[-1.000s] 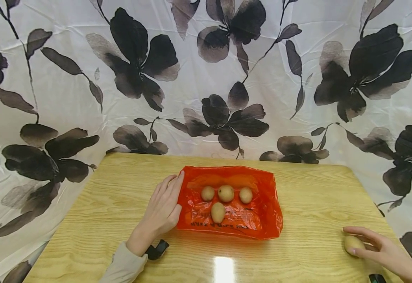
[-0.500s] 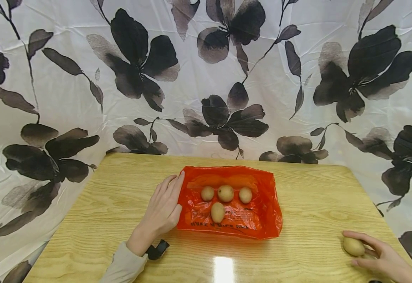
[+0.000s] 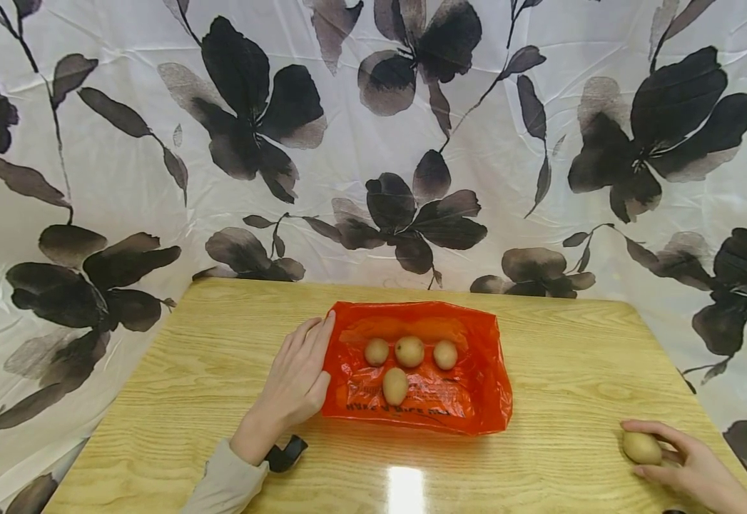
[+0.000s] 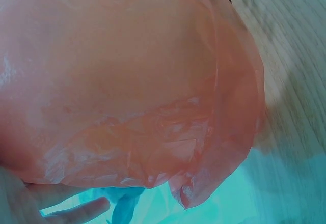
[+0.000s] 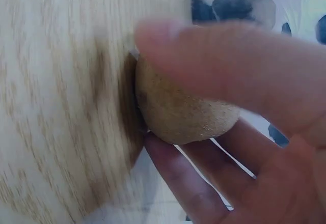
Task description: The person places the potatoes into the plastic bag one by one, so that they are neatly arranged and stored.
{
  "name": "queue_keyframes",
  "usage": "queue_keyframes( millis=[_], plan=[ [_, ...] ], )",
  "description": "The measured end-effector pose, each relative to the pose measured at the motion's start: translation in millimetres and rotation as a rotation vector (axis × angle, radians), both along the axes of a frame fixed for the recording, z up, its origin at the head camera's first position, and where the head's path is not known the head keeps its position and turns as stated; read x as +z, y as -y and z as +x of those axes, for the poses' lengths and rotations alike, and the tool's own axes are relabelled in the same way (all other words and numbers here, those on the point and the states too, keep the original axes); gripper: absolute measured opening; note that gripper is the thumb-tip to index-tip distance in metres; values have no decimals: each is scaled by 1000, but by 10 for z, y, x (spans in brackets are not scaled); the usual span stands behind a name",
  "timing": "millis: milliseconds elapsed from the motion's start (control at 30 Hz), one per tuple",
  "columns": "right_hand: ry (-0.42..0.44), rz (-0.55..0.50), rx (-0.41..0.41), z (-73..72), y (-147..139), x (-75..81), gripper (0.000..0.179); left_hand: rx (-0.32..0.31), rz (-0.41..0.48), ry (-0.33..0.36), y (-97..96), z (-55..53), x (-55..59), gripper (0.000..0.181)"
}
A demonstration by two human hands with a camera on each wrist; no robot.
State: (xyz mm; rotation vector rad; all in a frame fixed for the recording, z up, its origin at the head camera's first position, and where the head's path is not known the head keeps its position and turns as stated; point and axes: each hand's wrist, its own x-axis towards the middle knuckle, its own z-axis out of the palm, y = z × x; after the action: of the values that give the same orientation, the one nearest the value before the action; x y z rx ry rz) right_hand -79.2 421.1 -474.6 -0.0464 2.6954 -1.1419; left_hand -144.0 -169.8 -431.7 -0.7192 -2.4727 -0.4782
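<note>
My left hand lies along the left side of a red plastic bag, fingers straight, the index fingertip at its far left corner. Inside the bag's open top rest several potatoes, three in a row with a large potato in the middle and one potato nearer me. At the right, my right hand has its fingers and thumb curled round another potato close over the table. In the right wrist view the thumb crosses one side of that potato. Red film fills most of the left wrist view.
The light wood table carries the bag near its middle. A white cloth with dark flowers hangs behind the table and along both sides. A bright reflection lies near the front. Dark straps show at both wrists.
My right hand shifted its hold on the potato; the thumb left it, then came closer again, and the hand moved slightly down. The left hand, bag and its potatoes stay put.
</note>
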Motion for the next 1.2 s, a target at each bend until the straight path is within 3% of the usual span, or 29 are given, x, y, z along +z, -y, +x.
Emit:
queue_keyframes(
  millis=[167, 333, 633, 767, 1067, 1200],
  plan=[
    [-56, 101, -48, -14, 47, -4, 60, -2, 1, -1, 2, 3, -1, 72],
    [-129, 128, -51, -21, 71, -18, 56, -4, 11, 7, 7, 6, 2, 72],
    [-138, 185, -34, -51, 97, 7, 57, 1, -1, 35, 4, 9, 15, 72],
    [-186, 157, -19, -62, 107, -7, 54, -1, 0, 35, 5, 5, 9, 72],
    [-195, 116, -12, -94, 166, 43, 52, -4, 5, 14, 0, -1, -3, 72],
    [-244, 89, 29, -122, 187, 53, 50, -2, 4, 16, -2, 4, 2, 72]
  ],
)
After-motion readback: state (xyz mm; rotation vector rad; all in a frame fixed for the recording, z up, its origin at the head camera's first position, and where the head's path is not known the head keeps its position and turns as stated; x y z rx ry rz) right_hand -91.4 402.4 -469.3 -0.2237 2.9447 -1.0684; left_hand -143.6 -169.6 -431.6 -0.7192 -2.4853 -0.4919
